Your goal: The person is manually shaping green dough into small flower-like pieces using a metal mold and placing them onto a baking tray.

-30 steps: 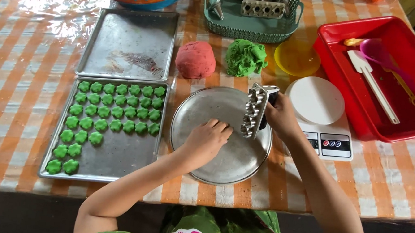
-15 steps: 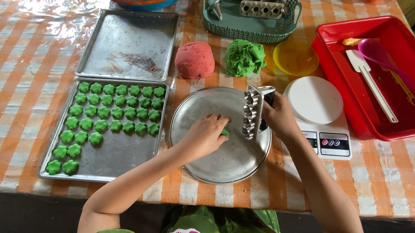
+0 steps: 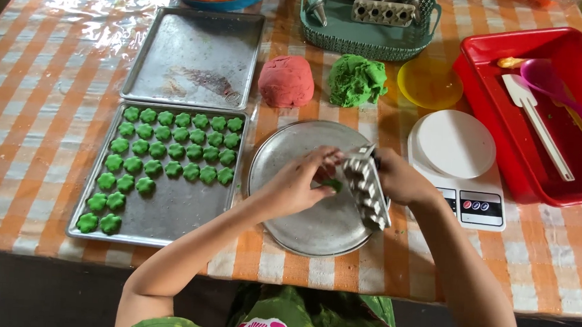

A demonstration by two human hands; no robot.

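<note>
From the head camera, the right hand (image 3: pixel 403 179) is closed around a metal mould (image 3: pixel 366 190), tilting it on edge over the round metal plate (image 3: pixel 301 224), apparently so its cavities face the other hand. The left hand (image 3: pixel 296 184) pinches a bit of green dough (image 3: pixel 333 183) against the mould, fingers curled tight. Two baking trays lie to the left: the near tray (image 3: pixel 168 220) carries about thirty green flower-shaped pieces (image 3: pixel 172 154) in rows, the far tray (image 3: pixel 194 55) none. Two dough lumps sit beyond the plate, one red (image 3: pixel 286 81), one green (image 3: pixel 356 79).

Red dough ball (image 3: pixel 286 81), yellow lid (image 3: pixel 430 83), white scale (image 3: pixel 460 167), red tray (image 3: pixel 499 121)
</note>
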